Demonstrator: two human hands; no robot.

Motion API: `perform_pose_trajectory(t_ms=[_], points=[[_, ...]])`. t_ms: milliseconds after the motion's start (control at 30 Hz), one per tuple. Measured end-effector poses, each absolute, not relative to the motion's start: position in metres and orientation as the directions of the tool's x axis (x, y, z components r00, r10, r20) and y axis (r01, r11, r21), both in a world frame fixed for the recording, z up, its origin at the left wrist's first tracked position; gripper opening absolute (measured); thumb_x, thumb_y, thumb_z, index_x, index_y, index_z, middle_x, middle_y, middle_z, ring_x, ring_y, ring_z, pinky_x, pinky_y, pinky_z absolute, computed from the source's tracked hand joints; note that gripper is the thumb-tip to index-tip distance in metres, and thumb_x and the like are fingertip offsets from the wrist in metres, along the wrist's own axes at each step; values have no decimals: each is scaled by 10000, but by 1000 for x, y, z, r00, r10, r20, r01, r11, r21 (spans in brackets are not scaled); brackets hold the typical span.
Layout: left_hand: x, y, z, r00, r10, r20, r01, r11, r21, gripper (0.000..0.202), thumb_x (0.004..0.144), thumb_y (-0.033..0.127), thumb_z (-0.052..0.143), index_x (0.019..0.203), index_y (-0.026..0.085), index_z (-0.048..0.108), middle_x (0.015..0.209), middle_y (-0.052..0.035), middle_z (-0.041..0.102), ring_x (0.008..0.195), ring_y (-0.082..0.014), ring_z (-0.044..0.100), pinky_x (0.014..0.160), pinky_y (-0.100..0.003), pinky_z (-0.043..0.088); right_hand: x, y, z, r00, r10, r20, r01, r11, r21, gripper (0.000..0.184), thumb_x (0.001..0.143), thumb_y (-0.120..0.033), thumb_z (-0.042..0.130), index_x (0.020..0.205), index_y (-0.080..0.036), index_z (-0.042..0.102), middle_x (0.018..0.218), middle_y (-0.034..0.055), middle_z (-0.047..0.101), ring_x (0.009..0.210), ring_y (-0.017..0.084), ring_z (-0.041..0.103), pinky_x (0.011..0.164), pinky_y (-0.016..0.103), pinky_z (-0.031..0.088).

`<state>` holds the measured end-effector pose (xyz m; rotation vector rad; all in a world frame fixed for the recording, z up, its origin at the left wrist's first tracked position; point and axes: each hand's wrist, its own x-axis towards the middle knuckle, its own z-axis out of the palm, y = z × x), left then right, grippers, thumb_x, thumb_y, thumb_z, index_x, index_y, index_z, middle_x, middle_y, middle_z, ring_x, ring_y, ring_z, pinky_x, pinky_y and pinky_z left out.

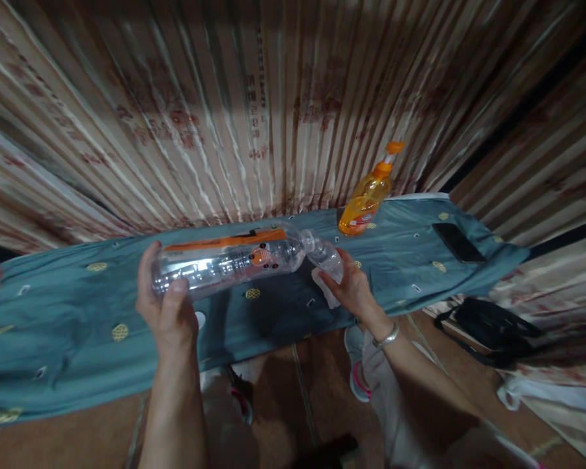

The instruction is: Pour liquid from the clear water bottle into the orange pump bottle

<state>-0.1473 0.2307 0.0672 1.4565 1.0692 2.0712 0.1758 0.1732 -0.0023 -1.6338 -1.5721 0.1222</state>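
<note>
My left hand (168,306) is wrapped round the base end of a large clear plastic bottle (229,260) with an orange label, held on its side above the table. The bottle's neck points right into a small clear cup or bottle (328,257) that my right hand (351,290) grips from below. A metal bracelet sits on my right wrist. Both hands hover over the blue-green patterned cloth (78,306) covering the table.
An orange pump bottle of liquid soap (366,198) stands at the table's back, right of centre. A black phone (458,242) lies at the right end. A black bag (493,329) is on the floor at right. A striped curtain hangs behind.
</note>
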Motion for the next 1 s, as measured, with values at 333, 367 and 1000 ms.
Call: perform_pose_trajectory(t_ms=[333, 367, 1000], points=[[-146, 230, 68, -418, 682, 600, 68, -635, 769, 684, 602, 399, 730, 1267, 238, 719, 1086, -26, 682, 974, -241, 613, 955, -424, 489, 176, 173, -3, 210, 858, 468, 795, 129, -593, 612, 871, -418, 681, 1394, -142, 521, 1255, 186, 725, 1156, 341, 711, 968, 491, 593], [-146, 230, 68, -416, 677, 607, 64, -644, 762, 677, 605, 395, 738, 1263, 237, 723, 1091, -25, 681, 983, -237, 613, 961, -416, 485, 177, 173, -3, 208, 859, 469, 798, 129, -589, 609, 873, -426, 678, 1392, -147, 523, 1256, 182, 725, 1155, 339, 711, 967, 492, 593], [-147, 233, 65, -385, 648, 657, 190, -641, 744, 770, 658, 535, 682, 1326, 155, 647, 1216, -86, 668, 1120, -295, 622, 1023, -479, 485, 178, 171, 0, 175, 869, 462, 807, 142, -573, 598, 898, -448, 645, 1403, -167, 491, 1300, 197, 702, 1184, 337, 698, 985, 506, 583]])
